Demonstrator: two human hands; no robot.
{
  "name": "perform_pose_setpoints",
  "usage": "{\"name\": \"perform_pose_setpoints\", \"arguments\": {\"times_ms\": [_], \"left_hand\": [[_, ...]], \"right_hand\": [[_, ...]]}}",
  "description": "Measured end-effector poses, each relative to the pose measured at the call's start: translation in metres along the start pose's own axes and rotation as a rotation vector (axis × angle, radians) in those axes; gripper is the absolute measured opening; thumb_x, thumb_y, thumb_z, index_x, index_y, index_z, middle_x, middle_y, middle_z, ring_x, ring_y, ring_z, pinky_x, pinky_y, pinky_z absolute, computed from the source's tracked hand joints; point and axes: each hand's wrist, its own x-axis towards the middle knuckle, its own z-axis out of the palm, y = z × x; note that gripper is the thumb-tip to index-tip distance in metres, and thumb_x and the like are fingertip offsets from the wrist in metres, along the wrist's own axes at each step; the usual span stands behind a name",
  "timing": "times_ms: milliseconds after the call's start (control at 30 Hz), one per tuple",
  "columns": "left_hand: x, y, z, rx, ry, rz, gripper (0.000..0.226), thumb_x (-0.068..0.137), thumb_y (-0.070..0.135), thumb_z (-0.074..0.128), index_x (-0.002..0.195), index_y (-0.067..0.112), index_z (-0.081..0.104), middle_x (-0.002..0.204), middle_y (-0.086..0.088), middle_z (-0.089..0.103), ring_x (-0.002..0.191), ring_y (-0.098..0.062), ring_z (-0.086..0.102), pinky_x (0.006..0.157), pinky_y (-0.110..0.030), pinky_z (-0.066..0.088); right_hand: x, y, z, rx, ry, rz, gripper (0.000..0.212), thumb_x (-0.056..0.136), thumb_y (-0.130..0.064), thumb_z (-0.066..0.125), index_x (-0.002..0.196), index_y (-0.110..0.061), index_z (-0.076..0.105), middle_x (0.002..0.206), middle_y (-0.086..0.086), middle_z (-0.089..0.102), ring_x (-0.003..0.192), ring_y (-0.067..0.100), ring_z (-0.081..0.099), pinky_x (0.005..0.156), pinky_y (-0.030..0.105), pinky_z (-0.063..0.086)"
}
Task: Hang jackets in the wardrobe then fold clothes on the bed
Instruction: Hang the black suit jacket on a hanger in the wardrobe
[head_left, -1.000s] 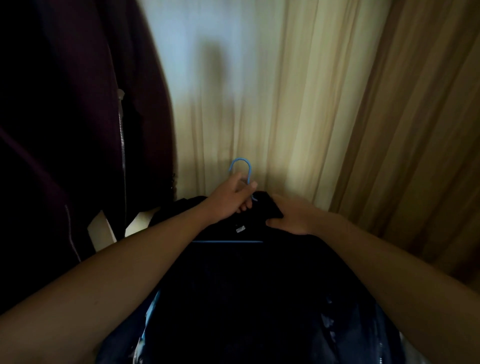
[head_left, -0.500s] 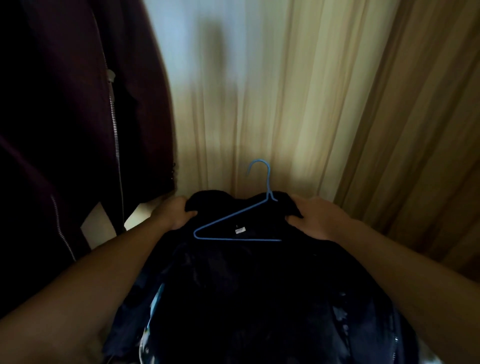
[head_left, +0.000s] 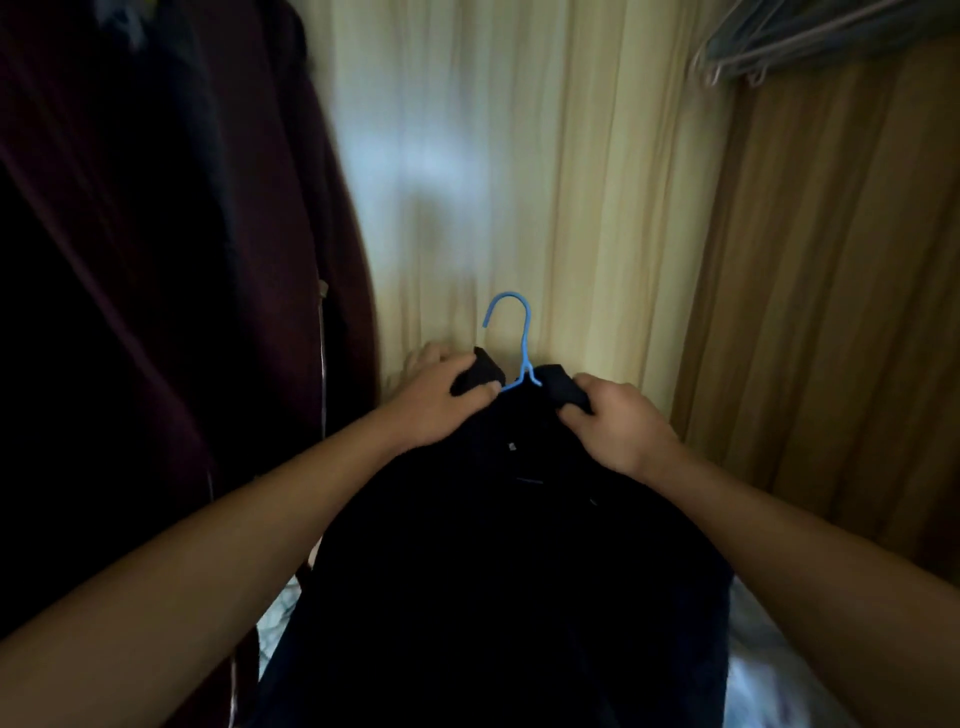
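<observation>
The fingers (head_left: 480, 391) of the left hand (head_left: 434, 400) are curled and pressed onto the left collar flap of a dark jacket (head_left: 519, 545), the thumb lying along the near side of the fabric; the tips on the far side are hidden behind the cloth. The fingers (head_left: 584, 387) of the right hand (head_left: 615, 428) are likewise bent and closed on the right collar flap, with the tips buried in the fold, so that the exact pinch cannot be made out. Between the two hands a blue hanger (head_left: 522, 338) is seen, its hook standing upright above the collar and its neck just beside the left thumb; the shoulders and bar of the hanger are concealed inside the jacket, apart from a short blue glint lower down. The jacket is held up in front of the person, inside the wardrobe opening, and its lower part is cut off by the bottom edge of the frame; little detail can be read on it in the dim light beyond a small pale label. Both bare forearms are cut off at the lower corners. To the left a maroon garment (head_left: 156, 260) with a zip is hung, mostly in shadow. Behind, a pale wood-grain back panel (head_left: 519, 156) and a darker side panel (head_left: 831, 312) are visible, and blurred hangers (head_left: 810, 36) are seen at top right. Something white (head_left: 763, 675) is glimpsed at bottom right, too blurred to identify
</observation>
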Motion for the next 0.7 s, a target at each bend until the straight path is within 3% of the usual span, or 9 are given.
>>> {"name": "perform_pose_setpoints", "arguments": {"times_ms": [33, 100, 233, 367, 500, 700], "left_hand": [[-0.001, -0.003, -0.006, 0.012, -0.058, -0.005, 0.069, 0.088, 0.07, 0.054, 0.143, 0.028, 0.049, 0.138, -0.002, 0.044, 0.131, -0.014, 0.04, 0.111, -0.034, 0.03], [-0.006, -0.005, -0.013, -0.031, -0.166, 0.011, 0.095, 0.082, 0.083, 0.045, 0.157, 0.03, 0.024, 0.154, -0.004, 0.03, 0.145, -0.019, 0.031, 0.119, -0.034, 0.025], [-0.011, 0.011, -0.025, 0.095, -0.019, 0.215, 0.071, 0.091, 0.073, 0.046, 0.144, 0.033, 0.022, 0.141, 0.002, 0.053, 0.126, -0.023, 0.056, 0.1, -0.039, 0.047], [-0.001, 0.042, -0.053, 0.204, 0.055, 0.258, 0.077, 0.089, 0.079, 0.037, 0.146, 0.032, 0.015, 0.113, 0.002, 0.066, 0.101, -0.027, 0.066, 0.085, -0.043, 0.053], [0.017, 0.084, -0.092, 0.186, 0.166, 0.349, 0.074, 0.093, 0.072, 0.04, 0.147, 0.025, 0.02, 0.085, 0.007, 0.056, 0.084, -0.024, 0.061, 0.075, -0.04, 0.051], [0.056, 0.134, -0.158, 0.205, 0.248, 0.463, 0.055, 0.099, 0.057, 0.046, 0.135, 0.02, 0.028, 0.074, 0.006, 0.047, 0.071, -0.019, 0.052, 0.063, -0.037, 0.04]], "right_hand": [[-0.001, -0.001, -0.01, 0.012, 0.025, 0.011, 0.016, 0.09, -0.042, 0.054, 0.086, -0.028, 0.047, 0.095, 0.011, 0.07, 0.094, 0.034, 0.065, 0.074, 0.039, 0.052], [-0.004, -0.005, -0.028, 0.045, 0.054, 0.036, 0.018, 0.088, -0.044, 0.053, 0.083, -0.028, 0.048, 0.088, 0.007, 0.068, 0.09, 0.033, 0.064, 0.075, 0.042, 0.053], [-0.011, -0.018, -0.06, 0.046, 0.104, 0.039, 0.025, 0.083, -0.049, 0.049, 0.093, -0.026, 0.055, 0.088, 0.004, 0.068, 0.089, 0.033, 0.064, 0.078, 0.044, 0.055], [-0.013, -0.036, -0.096, -0.002, 0.183, 0.04, 0.025, 0.089, -0.046, 0.05, 0.1, -0.025, 0.057, 0.093, 0.004, 0.069, 0.093, 0.033, 0.064, 0.08, 0.045, 0.055], [-0.007, -0.062, -0.148, -0.109, 0.297, 0.021, 0.024, 0.094, -0.044, 0.051, 0.104, -0.022, 0.056, 0.098, 0.008, 0.069, 0.096, 0.036, 0.063, 0.081, 0.046, 0.055], [0.004, -0.098, -0.227, -0.311, 0.415, 0.023, 0.036, 0.097, -0.049, 0.049, 0.118, -0.021, 0.055, 0.116, 0.018, 0.067, 0.108, 0.042, 0.062, 0.084, 0.044, 0.051]]}}
